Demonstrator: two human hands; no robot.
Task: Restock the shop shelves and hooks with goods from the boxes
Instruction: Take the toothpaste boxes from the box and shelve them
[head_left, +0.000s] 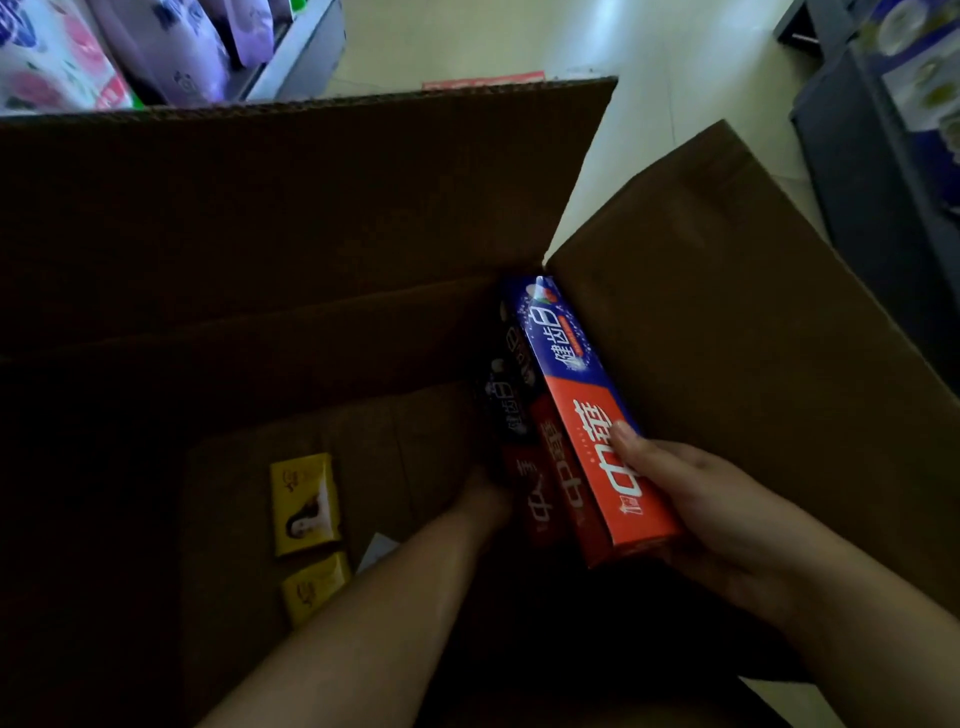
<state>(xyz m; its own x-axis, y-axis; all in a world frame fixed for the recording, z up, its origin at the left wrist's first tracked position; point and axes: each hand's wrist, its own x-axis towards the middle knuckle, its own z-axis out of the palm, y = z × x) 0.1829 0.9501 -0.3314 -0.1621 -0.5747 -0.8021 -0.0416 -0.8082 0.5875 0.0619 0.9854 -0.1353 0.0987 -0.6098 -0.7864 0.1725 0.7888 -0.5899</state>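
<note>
Toothpaste cartons (587, 415) stood against the box (727, 322) wall; right hand (727, 525) gripped one, left hand (485, 493) hidden, so loose neighbours might topple.

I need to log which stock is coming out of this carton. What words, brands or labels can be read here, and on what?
"中华": on the red half of the toothpaste box held in the right hand.
"健齿白": on that box's blue half.
The same print shows on the darker toothpaste boxes beside it, near the left hand.
Yellow packets on the cardboard box floor: print too small to read.
Shelf bags: blurred, unreadable.
</note>
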